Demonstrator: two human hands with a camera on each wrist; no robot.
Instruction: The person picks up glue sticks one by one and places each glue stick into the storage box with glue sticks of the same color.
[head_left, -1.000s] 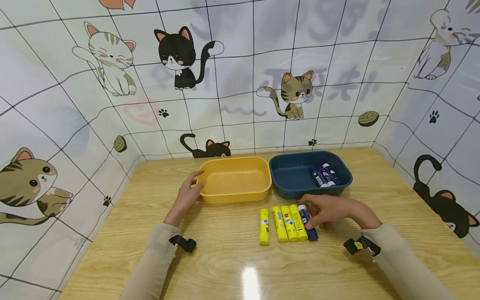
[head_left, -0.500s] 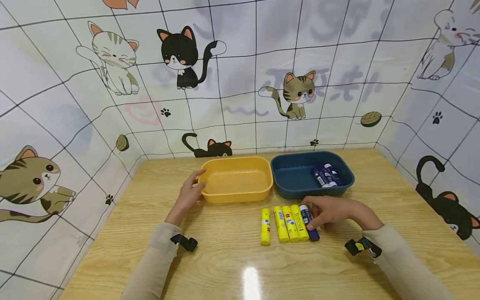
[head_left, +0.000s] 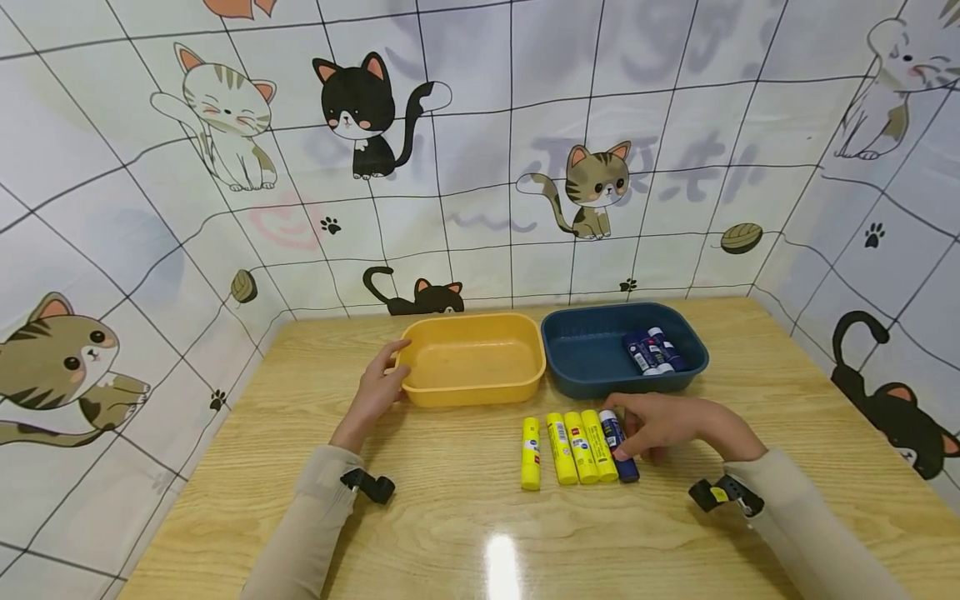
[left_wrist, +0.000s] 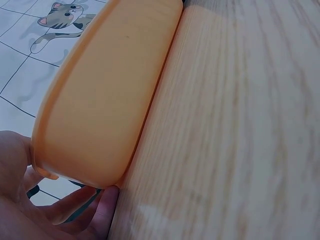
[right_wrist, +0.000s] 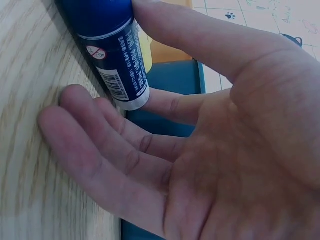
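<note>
In the head view my left hand (head_left: 377,389) holds the left end of a yellow plastic basket (head_left: 472,396); the left wrist view shows its fingers against the end wall of that basket (left_wrist: 100,100). My right hand (head_left: 660,421) pinches a dark blue glue stick (head_left: 621,454) lengthwise between thumb and index finger, its other fingers loosely bent. That glue stick (right_wrist: 117,65) lies on the table at the right end of a row, beside several yellow glue sticks (head_left: 580,448). One more yellow glue stick (head_left: 530,454) lies a little apart to the left.
A dark blue basket (head_left: 592,387) stands right of the yellow one, their ends close together. Several dark blue glue sticks (head_left: 652,352) lie in its right part. The wooden table (head_left: 435,517) meets cat-printed walls (head_left: 480,250) at the back and sides.
Both hands, the baskets and the glue sticks keep their places. Only the head view has shifted very slightly.
</note>
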